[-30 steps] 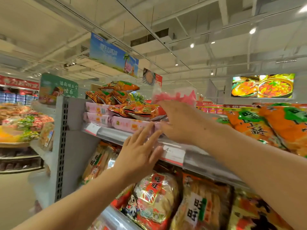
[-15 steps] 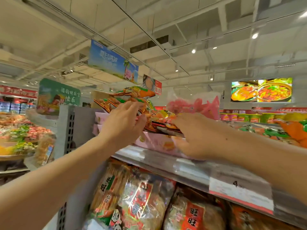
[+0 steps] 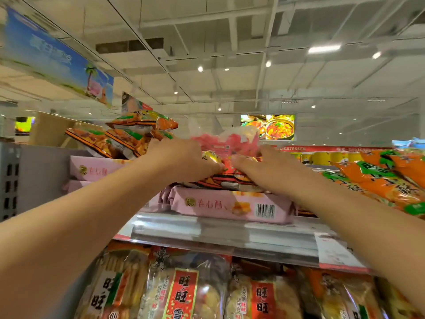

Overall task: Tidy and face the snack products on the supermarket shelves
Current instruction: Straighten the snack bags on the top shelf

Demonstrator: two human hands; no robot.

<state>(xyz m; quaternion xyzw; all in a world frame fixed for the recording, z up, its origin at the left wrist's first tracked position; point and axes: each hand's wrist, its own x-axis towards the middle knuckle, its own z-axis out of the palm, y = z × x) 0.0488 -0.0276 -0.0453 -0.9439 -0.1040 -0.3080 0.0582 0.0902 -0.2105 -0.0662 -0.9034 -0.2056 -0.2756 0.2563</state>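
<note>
On the top shelf (image 3: 230,229), dead centre of view: both hands laid on an orange snack packet (image 3: 226,179) that lies flat atop a pink box (image 3: 232,204) at the shelf's front edge. Left hand (image 3: 184,161) comes in from 8 o'clock, fingers curled over the packet's left end and gripping it; right hand (image 3: 257,168) comes in from 4 o'clock, fingers bent down onto the right end, holding it likewise. Fingertips of the two hands nearly meet over the packet's middle. Just behind the hands, toward 12 o'clock, a clear bag of pink-red sweets (image 3: 226,140) stands upright. At 10 o'clock, a loose heap of orange packets (image 3: 128,134) rests tilted on two stacked pink boxes (image 3: 96,169) against the grey end panel (image 3: 34,178). At 3 o'clock, orange-and-green bags (image 3: 379,180) lean in a row along the same shelf. A white price tag (image 3: 333,252) sits in the shelf's clear front rail, at 4 o'clock. Below, 6 o'clock: rice-cracker bags (image 3: 184,293) with red labels stand side by side on the lower shelf. Far off at 1 o'clock, a lit food picture (image 3: 268,126) on the wall; a blue banner (image 3: 57,58) hangs at 10 o'clock.
</note>
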